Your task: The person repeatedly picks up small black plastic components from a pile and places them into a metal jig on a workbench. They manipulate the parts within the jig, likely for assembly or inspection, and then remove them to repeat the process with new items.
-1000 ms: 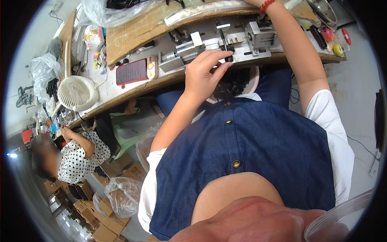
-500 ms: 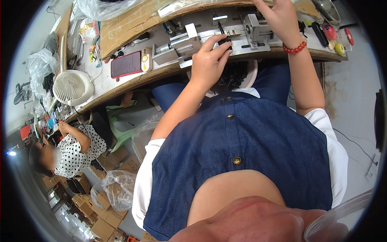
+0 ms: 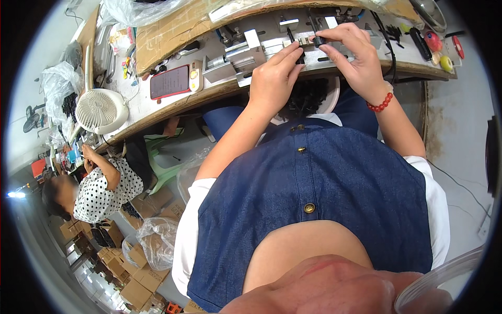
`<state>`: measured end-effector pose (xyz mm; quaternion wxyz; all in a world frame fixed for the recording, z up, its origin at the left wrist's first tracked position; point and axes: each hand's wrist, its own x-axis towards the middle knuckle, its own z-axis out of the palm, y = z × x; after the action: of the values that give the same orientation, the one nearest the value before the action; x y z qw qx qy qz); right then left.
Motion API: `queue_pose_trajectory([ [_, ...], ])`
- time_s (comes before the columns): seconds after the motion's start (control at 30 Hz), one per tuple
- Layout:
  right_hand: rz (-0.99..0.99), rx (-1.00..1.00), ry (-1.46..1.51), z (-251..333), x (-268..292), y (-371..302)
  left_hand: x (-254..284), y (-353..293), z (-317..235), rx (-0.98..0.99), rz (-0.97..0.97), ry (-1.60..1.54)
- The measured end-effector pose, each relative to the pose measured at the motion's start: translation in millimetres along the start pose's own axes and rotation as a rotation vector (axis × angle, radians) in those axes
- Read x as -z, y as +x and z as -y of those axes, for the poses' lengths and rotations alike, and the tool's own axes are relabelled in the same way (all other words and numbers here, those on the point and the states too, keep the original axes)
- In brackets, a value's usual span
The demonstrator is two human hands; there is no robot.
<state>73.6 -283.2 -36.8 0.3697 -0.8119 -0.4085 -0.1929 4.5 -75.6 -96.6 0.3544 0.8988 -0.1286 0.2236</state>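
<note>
At top centre our left hand (image 3: 272, 78) and right hand (image 3: 349, 55) pinch a small black part (image 3: 317, 41) on the grey metal jig (image 3: 246, 55); a white desk fan (image 3: 100, 111) and red-cased phone (image 3: 170, 82) sit upper left.

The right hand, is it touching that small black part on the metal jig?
Touching. In the head view the right hand has thumb and forefinger closed around the small black part above the metal jig.

A phone (image 3: 170, 82) with a reddish screen lies right of the fan (image 3: 101, 110); brown cartons (image 3: 137, 275) sit well below it.
</note>
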Motion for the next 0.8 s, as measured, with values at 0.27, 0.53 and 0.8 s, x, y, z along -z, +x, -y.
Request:
queue_pose_trajectory([
  [0.27, -0.02, -0.015, 0.022, 2, 2, -4, -4, -3, 2, -0.028, -0.051, 0.042],
  [0.53, 0.0, -0.061, 0.016, 6, -4, -15, -1, -3, -1, -0.028, -0.06, 0.048],
  [0.8, 0.104, 0.002, -0.084, 15, -22, -27, 62, 52, 30, -0.294, -0.264, 0.163],
])
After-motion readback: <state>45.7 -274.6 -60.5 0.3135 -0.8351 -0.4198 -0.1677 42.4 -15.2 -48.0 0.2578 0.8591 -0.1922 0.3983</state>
